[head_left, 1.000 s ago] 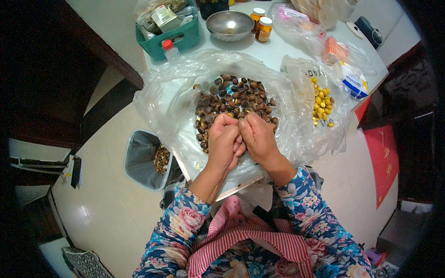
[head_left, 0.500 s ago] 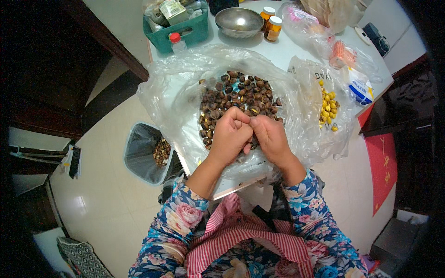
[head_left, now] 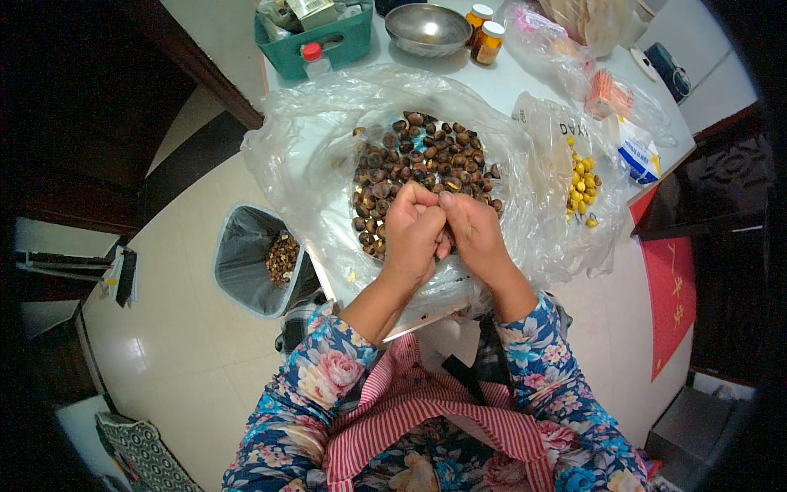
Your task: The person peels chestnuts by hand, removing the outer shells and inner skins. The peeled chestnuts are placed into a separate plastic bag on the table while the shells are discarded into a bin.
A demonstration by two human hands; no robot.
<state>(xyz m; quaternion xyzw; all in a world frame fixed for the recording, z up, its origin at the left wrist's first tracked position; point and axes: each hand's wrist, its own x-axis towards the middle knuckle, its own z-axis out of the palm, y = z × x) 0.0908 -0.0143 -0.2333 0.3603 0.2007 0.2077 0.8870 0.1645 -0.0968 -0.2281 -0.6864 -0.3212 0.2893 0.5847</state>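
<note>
My left hand (head_left: 413,232) and my right hand (head_left: 475,232) meet, fingers curled, thumbs and fingertips pressed together. Whatever is pinched between them is hidden by the fingers. Directly beneath and beyond them spreads a heap of dark brown chestnuts (head_left: 393,170), some with split shells. The heap lies on a crumpled clear plastic bag (head_left: 307,156) on the white table. To the right, yellow peeled chestnuts (head_left: 580,190) rest on a second clear plastic bag (head_left: 545,135).
A lined bin (head_left: 238,262) with brown shells inside stands on the floor, left of the table. Along the far side are a green basket (head_left: 352,51), a red-capped bottle (head_left: 314,59), a metal bowl (head_left: 426,31) and two brown jars (head_left: 487,47). A blue-and-white packet (head_left: 637,156) lies far right.
The view has shifted slightly, so the table's far items sit a little higher. My hands stay pressed together over the chestnuts, with the thumbs and fingers slightly changed in pose.
</note>
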